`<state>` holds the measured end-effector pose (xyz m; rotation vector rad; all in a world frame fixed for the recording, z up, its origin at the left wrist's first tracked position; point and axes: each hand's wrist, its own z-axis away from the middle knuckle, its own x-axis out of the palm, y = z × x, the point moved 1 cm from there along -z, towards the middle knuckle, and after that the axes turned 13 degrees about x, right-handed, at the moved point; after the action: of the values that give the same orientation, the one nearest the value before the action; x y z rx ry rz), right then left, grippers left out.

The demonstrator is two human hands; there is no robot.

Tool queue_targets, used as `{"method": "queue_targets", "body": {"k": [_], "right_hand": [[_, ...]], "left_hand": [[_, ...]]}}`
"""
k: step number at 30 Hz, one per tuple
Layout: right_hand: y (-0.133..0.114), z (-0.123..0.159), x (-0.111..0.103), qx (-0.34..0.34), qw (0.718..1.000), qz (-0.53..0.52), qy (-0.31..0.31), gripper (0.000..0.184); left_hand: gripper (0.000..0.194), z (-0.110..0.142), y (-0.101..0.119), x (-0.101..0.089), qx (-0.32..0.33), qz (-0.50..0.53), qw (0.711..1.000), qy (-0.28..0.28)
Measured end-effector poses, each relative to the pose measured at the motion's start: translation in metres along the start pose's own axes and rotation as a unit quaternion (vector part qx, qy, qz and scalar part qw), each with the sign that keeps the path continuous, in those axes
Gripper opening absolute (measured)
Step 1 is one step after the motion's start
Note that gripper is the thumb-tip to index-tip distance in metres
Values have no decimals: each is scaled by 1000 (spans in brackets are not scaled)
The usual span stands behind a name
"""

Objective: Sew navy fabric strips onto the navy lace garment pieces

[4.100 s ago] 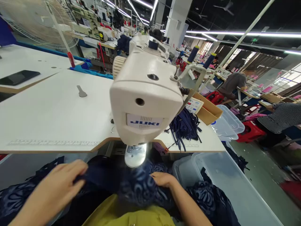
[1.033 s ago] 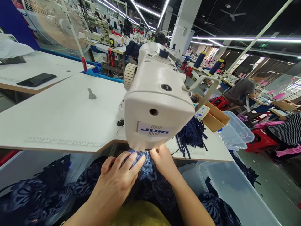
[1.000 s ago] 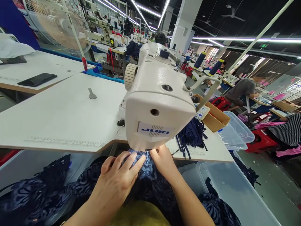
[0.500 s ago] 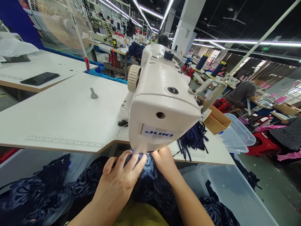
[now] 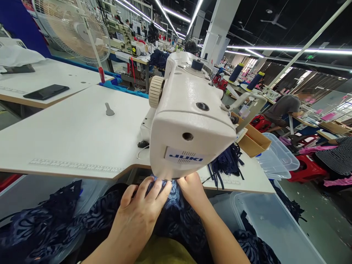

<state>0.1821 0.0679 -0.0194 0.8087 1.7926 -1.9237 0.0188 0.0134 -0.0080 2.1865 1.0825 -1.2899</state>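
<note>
Navy lace fabric (image 5: 173, 198) runs up under the head of a white sewing machine (image 5: 189, 128). My left hand (image 5: 143, 205) lies over the lace on the left, with its fingers bent and slightly apart, closed on the cloth; its thumb is hidden. On the right, my right hand (image 5: 192, 189) pinches the lace close below the machine head. The machine head hides the needle and some of my fingertips. More of the dark lace hangs down between my forearms onto my lap.
Lace pieces (image 5: 30, 231) fill a bin at left. A plastic bin (image 5: 269, 212) with lace stands at right. Navy straps (image 5: 227, 161) lie behind the machine near a cardboard box (image 5: 254, 141). A metal piece (image 5: 109, 110), phone (image 5: 46, 92) and fan (image 5: 79, 31) are left; co-workers sit right.
The lace between my hands has shifted slightly. Both hands keep nearly the same place and hold.
</note>
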Motion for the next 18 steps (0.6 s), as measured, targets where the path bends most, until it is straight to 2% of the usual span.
{"method": "queue_targets", "body": {"k": [7, 12, 18], "right_hand": [[0, -1, 1, -31, 999, 25, 12, 16], [-1, -2, 1, -46, 998, 38, 9, 18], [-1, -2, 3, -51, 998, 20, 3, 18]], "left_hand": [[41, 3, 1, 2, -18, -3, 1000, -7], [43, 5, 1, 4, -34, -18, 999, 30], [41, 5, 0, -3, -23, -22, 999, -12]]}}
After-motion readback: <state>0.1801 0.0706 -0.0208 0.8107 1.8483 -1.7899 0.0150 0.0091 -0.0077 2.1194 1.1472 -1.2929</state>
